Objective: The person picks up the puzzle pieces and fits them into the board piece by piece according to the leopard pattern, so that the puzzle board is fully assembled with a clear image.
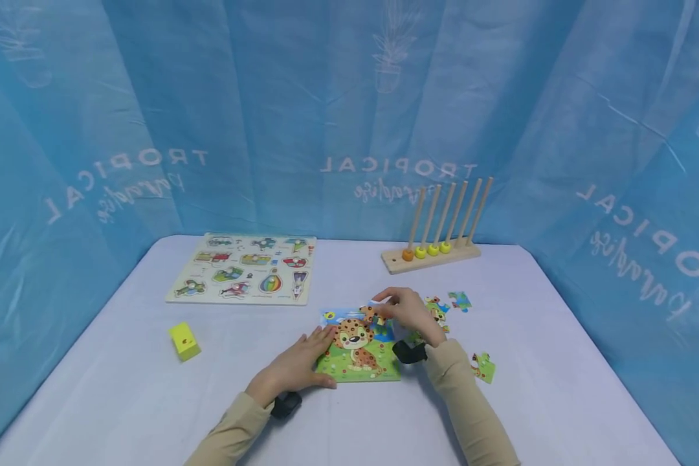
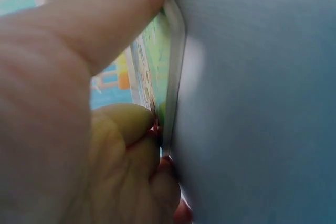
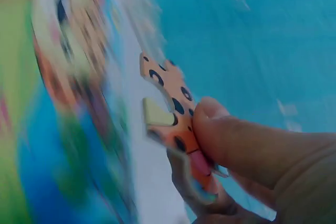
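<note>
A jigsaw board (image 1: pixel 347 369) with a spotted leopard cub on green grass lies in front of me. My left hand (image 1: pixel 297 364) rests on its left edge, fingers extended over the picture and thumb near the lower corner. Over the board's upper right part, my right hand (image 1: pixel 409 312) pinches an orange, black-spotted puzzle piece (image 3: pixel 184 127) between thumb and fingers. The right wrist view shows this piece held above the picture, apart from it. In the left wrist view, the left thumb (image 2: pixel 100 14) lies along the board's edge.
Loose puzzle pieces (image 1: pixel 437 312) lie beyond the right wrist, with another piece (image 1: pixel 460 301) behind and one (image 1: pixel 485 367) nearer. A wooden peg stand (image 1: pixel 431 257) with beads, a vehicle peg puzzle (image 1: pixel 244 268) and a yellow block (image 1: pixel 184 341) stand about the table (image 1: pixel 122 401).
</note>
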### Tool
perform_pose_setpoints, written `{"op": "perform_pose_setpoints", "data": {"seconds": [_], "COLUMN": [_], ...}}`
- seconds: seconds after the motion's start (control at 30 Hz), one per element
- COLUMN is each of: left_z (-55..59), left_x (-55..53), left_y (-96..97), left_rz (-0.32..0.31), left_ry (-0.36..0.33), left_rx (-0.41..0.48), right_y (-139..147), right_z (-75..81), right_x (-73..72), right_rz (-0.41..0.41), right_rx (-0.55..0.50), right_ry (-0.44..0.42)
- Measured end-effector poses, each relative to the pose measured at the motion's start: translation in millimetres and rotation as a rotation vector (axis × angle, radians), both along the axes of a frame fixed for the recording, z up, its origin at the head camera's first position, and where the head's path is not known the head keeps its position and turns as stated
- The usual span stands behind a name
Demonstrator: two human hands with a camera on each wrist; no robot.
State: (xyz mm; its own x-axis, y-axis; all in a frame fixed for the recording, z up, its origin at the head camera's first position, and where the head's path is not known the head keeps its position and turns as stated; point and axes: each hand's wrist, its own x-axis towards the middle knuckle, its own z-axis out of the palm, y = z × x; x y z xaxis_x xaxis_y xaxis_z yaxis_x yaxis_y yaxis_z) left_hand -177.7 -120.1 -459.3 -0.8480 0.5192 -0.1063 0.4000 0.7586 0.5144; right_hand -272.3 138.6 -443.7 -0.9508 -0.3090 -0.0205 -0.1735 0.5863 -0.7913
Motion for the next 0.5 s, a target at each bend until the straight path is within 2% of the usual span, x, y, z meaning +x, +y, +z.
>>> {"op": "perform_pose_setpoints", "data": {"seconds": [0.07, 0.17, 0.33, 0.5], "left_z": [-0.1, -0.1, -1.2, -0.9], "left_x": [-0.6, -0.7, 0.1, -0.4], "left_y": [1.0, 2.0, 2.2, 0.7], "left_rz": [-0.005, -0.016, -0.013, 0.0], "left_ry": [0.004, 0.005, -0.009, -0.005], "left_rx": [-0.001, -0.001, -0.016, -0.021], "right_y": [-14, -31, -48, -57], "right_z": [-4.4, -12.1, -20.9, -21.2], "right_x": [3.6, 7.2, 9.4, 10.5], "right_rz": [0.041, 0.035, -0.055, -0.138], "right_rx": [0.036, 0.08, 0.117, 0.14], "right_ry": [0.001, 0.013, 0.063, 0.139]}}
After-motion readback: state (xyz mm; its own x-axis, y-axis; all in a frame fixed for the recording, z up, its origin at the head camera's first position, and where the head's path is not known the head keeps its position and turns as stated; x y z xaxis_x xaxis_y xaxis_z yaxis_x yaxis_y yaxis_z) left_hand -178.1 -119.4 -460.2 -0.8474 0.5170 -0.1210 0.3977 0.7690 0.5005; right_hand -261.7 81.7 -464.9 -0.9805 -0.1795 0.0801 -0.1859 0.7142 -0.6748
